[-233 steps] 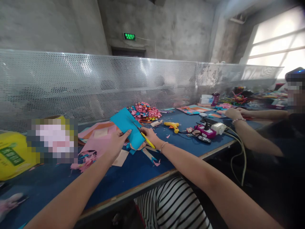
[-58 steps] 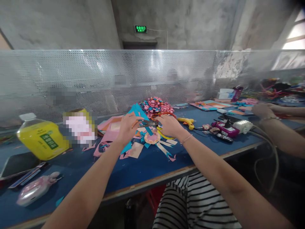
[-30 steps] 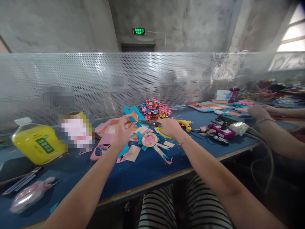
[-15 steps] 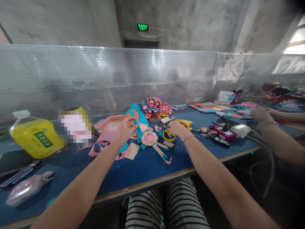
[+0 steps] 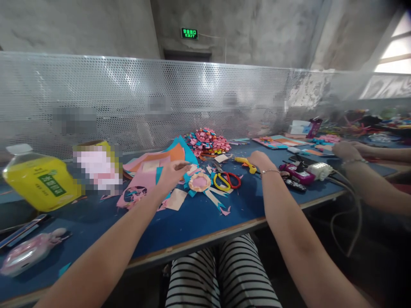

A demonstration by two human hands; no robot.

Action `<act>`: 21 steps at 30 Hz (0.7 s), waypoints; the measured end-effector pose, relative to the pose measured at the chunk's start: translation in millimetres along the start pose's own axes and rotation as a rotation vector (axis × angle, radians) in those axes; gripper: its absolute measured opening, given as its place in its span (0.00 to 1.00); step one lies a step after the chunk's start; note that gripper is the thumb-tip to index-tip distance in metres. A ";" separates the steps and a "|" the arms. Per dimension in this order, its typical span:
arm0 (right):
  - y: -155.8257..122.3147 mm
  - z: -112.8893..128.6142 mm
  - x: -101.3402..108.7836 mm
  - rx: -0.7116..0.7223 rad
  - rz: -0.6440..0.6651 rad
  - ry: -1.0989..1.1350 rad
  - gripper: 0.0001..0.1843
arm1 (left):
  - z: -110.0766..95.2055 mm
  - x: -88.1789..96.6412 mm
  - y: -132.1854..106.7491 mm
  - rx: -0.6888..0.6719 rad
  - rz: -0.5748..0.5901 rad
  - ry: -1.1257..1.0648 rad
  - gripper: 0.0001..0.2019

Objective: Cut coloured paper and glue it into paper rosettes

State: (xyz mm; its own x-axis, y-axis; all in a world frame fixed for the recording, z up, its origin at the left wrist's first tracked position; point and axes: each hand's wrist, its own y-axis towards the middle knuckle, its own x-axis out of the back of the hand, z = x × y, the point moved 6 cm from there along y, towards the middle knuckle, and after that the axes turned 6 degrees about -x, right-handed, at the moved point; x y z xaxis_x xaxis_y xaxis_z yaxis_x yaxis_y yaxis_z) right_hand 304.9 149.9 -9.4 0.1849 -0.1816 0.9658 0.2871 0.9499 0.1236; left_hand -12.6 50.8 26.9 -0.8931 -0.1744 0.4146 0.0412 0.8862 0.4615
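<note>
My left hand (image 5: 172,171) hovers over a heap of pink, orange and blue paper sheets (image 5: 150,164), thumb and finger pinched on a small paper strip. In front of it lies a round pink paper rosette (image 5: 199,182) with ribbon tails. Scissors (image 5: 226,179) with yellow and red handles lie free on the blue table (image 5: 192,222), right of the rosette. My right hand (image 5: 261,160) is further right, beside the yellow glue gun (image 5: 242,161); its fingers curl down out of sight. A pile of small folded paper pieces (image 5: 207,141) sits behind.
A yellow bottle (image 5: 38,182), a phone (image 5: 21,231) and a pink gadget (image 5: 27,254) lie at the left. A magenta device (image 5: 295,170), a white adapter (image 5: 316,170) and a cable are at the right, where another person's hands (image 5: 345,149) work. A perforated metal screen (image 5: 205,98) backs the table.
My right hand laid the scissors down on the table and moved right to the glue gun. The blue sheet that my left hand held up for cutting now lies on the heap.
</note>
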 end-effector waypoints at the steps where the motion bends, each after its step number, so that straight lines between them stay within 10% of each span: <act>1: 2.7 -4.9 -2.8 -0.024 0.015 0.002 0.19 | -1.0 0.6 -1.1 -0.004 -0.015 0.015 0.10; 21: -7.1 -3.6 -19.5 -0.085 0.215 -0.028 0.18 | 21.7 -8.6 1.7 0.111 -0.014 -0.150 0.12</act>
State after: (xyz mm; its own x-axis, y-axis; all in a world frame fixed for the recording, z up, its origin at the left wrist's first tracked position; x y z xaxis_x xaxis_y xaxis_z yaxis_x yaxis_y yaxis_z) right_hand 302.6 145.8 -29.9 0.2249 0.0310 0.9739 0.3219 0.9410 -0.1043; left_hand -14.6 63.2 7.1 -0.9504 -0.1282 0.2835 -0.0137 0.9276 0.3733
